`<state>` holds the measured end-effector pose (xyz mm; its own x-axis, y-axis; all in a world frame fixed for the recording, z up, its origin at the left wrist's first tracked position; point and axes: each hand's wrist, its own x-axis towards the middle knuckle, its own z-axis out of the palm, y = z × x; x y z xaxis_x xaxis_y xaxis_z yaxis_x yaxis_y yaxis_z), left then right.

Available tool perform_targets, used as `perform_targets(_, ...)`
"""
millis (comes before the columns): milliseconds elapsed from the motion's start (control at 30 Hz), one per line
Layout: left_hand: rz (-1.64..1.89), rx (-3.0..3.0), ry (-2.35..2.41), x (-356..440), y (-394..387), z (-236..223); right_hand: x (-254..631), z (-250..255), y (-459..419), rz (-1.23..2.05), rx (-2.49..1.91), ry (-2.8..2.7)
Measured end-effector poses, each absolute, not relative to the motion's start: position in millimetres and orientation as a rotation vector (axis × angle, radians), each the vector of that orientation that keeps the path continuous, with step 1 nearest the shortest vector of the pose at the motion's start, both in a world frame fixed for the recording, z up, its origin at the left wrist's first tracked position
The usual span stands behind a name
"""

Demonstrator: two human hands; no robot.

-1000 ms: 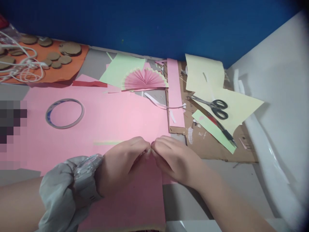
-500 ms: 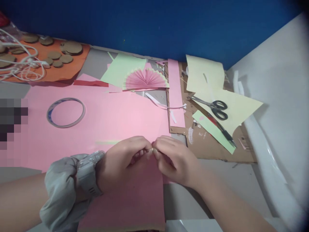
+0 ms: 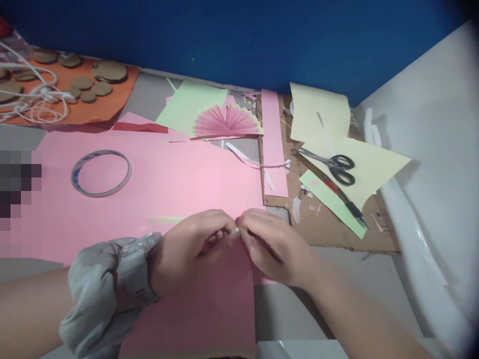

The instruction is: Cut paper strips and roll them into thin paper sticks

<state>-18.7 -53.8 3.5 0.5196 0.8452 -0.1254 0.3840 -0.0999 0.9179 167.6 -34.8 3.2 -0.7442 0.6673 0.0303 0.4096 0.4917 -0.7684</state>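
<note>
My left hand and my right hand meet fingertip to fingertip above the large pink paper. Both are closed in a pinch around a tiny pale yellowish piece, mostly hidden by the fingers; its kind cannot be made out. A thin light green paper strip lies on the pink sheet and runs up to my left hand. On my left wrist are a grey watch and a grey scrunchie. Behind the hands, a pleated pink paper fan with a pale green edge lies spread in a half circle.
A tape roll lies at left. Black-handled scissors, a pen and cut papers rest on cardboard at right. Cardboard discs and white cords lie on orange paper. A blue wall stands behind.
My right hand's fingers have shifted slightly and press closer to my left fingertips around the tiny piece. The left hand stays nearly still, and the view has moved a little.
</note>
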Motion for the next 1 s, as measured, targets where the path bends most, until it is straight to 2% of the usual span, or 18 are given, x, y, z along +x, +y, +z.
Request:
perform_targets(533,0.421,1.82,1.102,-15.4,-55.8,3.8,169.3,5.4,-36.0,0.895,-0.968,-2.624)
perform_targets(1000,0.504,1.683,1.057,-17.3,-52.8,3.2,169.9,2.0,-34.4,1.084,-0.927,-2.474)
